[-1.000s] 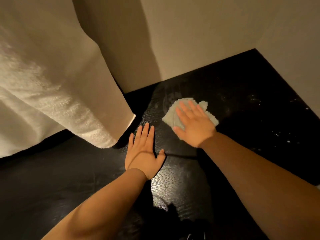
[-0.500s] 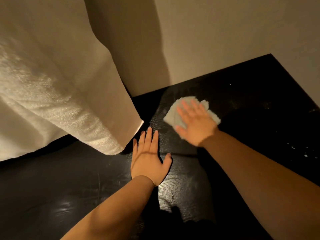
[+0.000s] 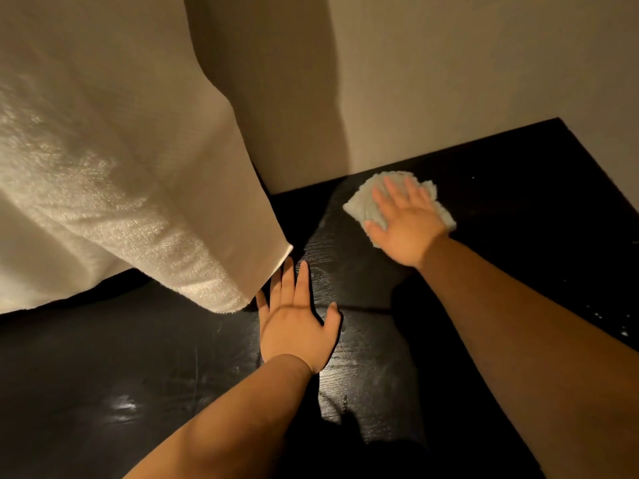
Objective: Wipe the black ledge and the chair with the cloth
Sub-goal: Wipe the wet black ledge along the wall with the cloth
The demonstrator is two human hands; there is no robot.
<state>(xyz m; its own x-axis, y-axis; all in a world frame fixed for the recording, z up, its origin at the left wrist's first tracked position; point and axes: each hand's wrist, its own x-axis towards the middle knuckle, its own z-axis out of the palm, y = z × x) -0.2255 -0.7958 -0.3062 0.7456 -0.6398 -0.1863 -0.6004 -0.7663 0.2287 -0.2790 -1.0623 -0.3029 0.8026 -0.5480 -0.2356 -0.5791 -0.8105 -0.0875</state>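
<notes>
A small pale cloth [image 3: 366, 203] lies bunched on the black ledge [image 3: 518, 209], close to the back wall. My right hand [image 3: 404, 223] presses flat on the cloth with straight, spread fingers. My left hand [image 3: 294, 326] rests flat on the ledge nearer to me, fingers straight, its fingertips at the hanging towel's corner. The ledge's wood grain shines with a damp streak between the two hands. No chair is in view.
A large white towel [image 3: 114, 188] hangs at the left, its lower corner just above the ledge. Beige walls [image 3: 449, 81] meet in a corner behind the ledge. White specks dot the ledge at the right [image 3: 601, 316].
My right hand has slid the cloth away from me toward the back wall and a little to the right. My left hand has stayed flat on the ledge.
</notes>
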